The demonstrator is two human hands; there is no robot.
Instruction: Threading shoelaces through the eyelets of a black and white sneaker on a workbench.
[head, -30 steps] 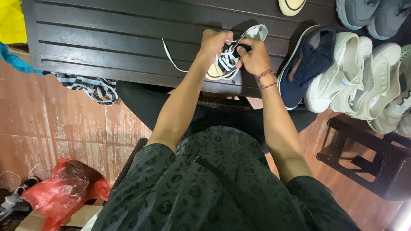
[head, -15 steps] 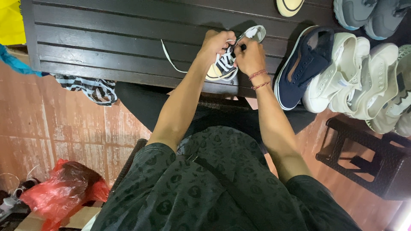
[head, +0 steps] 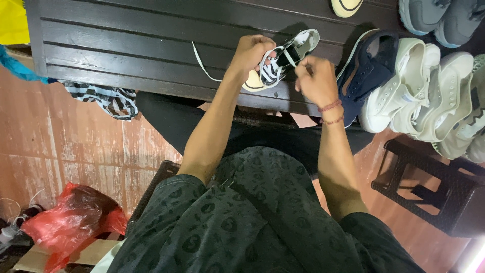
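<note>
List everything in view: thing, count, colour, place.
sneaker: 1, black with white laces, table edge, in both hands
loose lace: 1, white, left of sneaker
table: 1, dark slatted wood, top
navy shoe: 1, right of sneaker
white shoes: a few, far right
grey shoes: 2, top right
stool: 1, dark, lower right
red bag: 1, lower left
striped cloth: 1, under table
left hand: on sneaker
right hand: pinching lace
</note>
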